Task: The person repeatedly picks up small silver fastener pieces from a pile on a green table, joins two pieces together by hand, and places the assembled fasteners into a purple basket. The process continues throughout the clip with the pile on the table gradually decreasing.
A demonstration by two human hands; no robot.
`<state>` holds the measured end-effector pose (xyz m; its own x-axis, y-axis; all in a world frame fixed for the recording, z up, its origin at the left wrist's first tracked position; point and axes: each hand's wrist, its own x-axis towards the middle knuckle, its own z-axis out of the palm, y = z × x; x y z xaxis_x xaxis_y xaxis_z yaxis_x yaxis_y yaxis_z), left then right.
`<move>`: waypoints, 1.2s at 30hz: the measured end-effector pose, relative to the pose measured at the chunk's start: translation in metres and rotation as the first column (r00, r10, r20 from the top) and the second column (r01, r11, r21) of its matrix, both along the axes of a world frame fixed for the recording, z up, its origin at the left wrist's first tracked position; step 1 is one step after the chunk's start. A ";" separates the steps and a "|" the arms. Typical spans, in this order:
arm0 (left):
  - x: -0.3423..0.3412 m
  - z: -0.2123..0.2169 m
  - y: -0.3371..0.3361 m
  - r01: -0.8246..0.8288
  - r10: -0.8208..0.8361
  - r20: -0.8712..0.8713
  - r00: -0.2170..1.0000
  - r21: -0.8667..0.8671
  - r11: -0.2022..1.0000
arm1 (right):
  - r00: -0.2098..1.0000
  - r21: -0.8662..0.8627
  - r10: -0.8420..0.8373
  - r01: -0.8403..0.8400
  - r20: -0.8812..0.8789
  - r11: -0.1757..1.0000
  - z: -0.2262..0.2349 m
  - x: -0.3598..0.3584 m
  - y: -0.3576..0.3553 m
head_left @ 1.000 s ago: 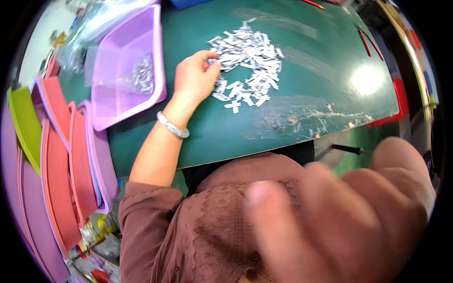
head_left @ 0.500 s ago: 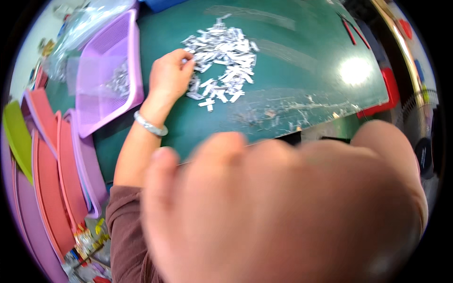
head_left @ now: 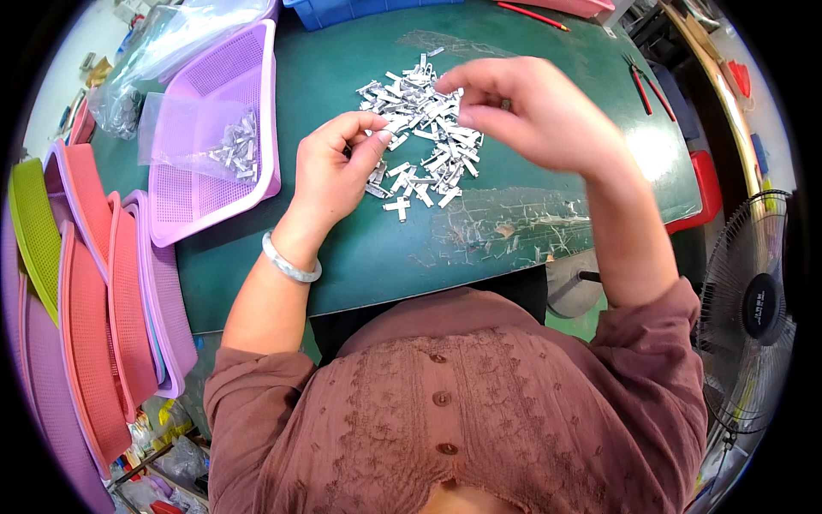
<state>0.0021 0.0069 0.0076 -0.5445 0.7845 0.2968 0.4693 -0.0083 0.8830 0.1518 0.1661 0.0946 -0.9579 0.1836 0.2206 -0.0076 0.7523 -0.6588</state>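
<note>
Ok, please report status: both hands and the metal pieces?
Left hand pinching at pile edge. Right hand raised, pinching one piece. Metal pieces heaped on green table. Nothing blocking.

metal pieces [head_left: 424, 137]: small, silvery, flat, heaped loosely
place: on the green worktop [head_left: 360, 248], between both hands
edge: a few strays toward the near side

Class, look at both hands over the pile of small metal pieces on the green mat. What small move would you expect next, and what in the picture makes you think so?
Probably the right hand brings its pinched piece across to the left hand. The right hand's fingertips are closed on something small above the pile, though it is too small to make out. The left hand rests at the pile's edge with curled fingers, close by.
</note>
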 end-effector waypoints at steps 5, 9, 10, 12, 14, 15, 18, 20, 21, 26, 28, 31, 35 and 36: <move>0.002 -0.005 -0.003 0.016 -0.007 -0.166 0.986 0.054 0.998 | 0.982 -0.640 -0.027 0.142 0.186 0.755 -0.050 -0.028 0.001; 0.001 -0.003 -0.006 -0.007 0.027 -0.328 0.944 0.061 0.998 | 0.988 -0.760 0.017 0.106 0.152 0.641 -0.061 -0.040 -0.010; 0.000 -0.003 -0.005 -0.007 0.039 -0.399 0.916 0.080 0.997 | 0.992 -0.775 0.018 0.085 0.123 0.626 -0.062 -0.042 -0.012; -0.001 -0.003 -0.005 -0.008 0.057 -0.476 0.878 0.105 0.994 | 0.998 -0.776 0.010 0.042 0.062 0.629 -0.067 -0.043 -0.013; 0.000 -0.002 -0.005 -0.011 0.067 -0.492 0.868 0.117 0.993 | 1.000 -0.767 -0.023 0.013 -0.003 0.641 -0.074 -0.043 -0.013; 0.002 -0.002 -0.005 -0.033 0.060 -0.363 0.930 0.080 0.996 | 0.999 -0.761 -0.040 -0.001 -0.036 0.648 -0.077 -0.042 -0.014; 0.003 -0.003 -0.007 -0.039 0.039 0.004 0.999 -0.022 0.999 | 0.994 -0.764 -0.069 -0.018 -0.083 0.645 -0.085 -0.040 -0.016; 0.000 -0.007 -0.007 0.008 0.003 0.178 0.984 -0.059 0.998 | 0.996 -0.757 -0.055 -0.020 -0.073 0.654 -0.085 -0.038 -0.016; -0.001 -0.008 -0.006 0.030 -0.015 0.237 0.971 -0.059 0.998 | 0.997 -0.752 -0.045 -0.023 -0.070 0.659 -0.085 -0.038 -0.016; -0.003 -0.012 -0.005 0.111 -0.082 0.455 0.887 -0.038 0.993 | 0.991 -0.735 -0.061 -0.046 -0.118 0.676 -0.090 -0.037 -0.019; -0.003 -0.012 -0.004 0.120 -0.096 0.469 0.878 -0.021 0.993 | 0.990 -0.734 -0.050 -0.065 -0.134 0.676 -0.091 -0.036 -0.019; -0.001 -0.011 -0.005 0.096 -0.072 0.466 0.882 -0.027 0.995 | 0.992 -0.743 -0.043 -0.058 -0.116 0.666 -0.090 -0.035 -0.018; -0.002 -0.013 -0.005 0.067 -0.055 0.501 0.864 -0.005 0.998 | 0.994 -0.802 -0.071 -0.022 -0.080 0.596 -0.089 -0.035 -0.016; -0.002 -0.013 -0.005 0.064 -0.053 0.503 0.863 -0.005 0.998 | 0.994 -0.821 -0.068 -0.028 -0.081 0.570 -0.089 -0.035 -0.016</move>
